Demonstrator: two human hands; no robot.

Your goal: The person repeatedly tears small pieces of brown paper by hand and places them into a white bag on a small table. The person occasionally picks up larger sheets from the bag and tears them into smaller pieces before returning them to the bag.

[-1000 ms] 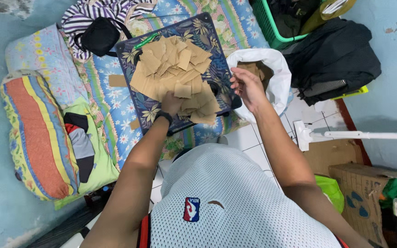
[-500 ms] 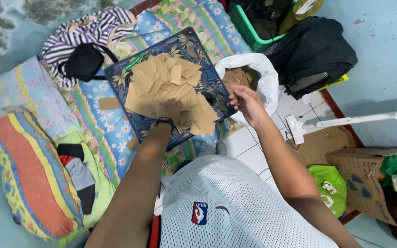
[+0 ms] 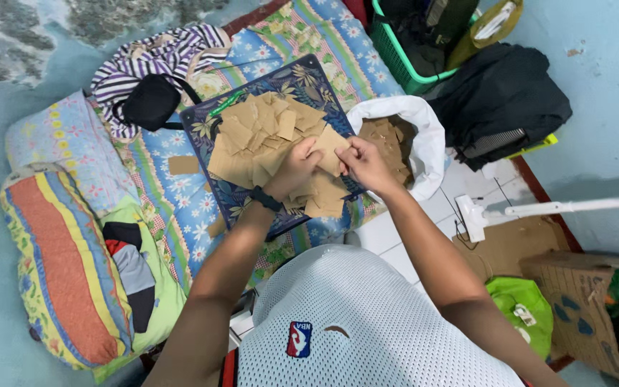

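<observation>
Cluttered bedding crowds tray (image 3: 202,125); both hands grip brown piece (image 3: 329,147).

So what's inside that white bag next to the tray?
The white bag stands open, and brown paper pieces like those piled on the patterned tray show in its mouth. How deep they go, or what lies beneath them, is hidden by the bag's sides.

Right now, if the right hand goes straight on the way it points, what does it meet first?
The right hand points leftward at the brown paper piece it already touches; just beyond, probably the left hand.
</observation>
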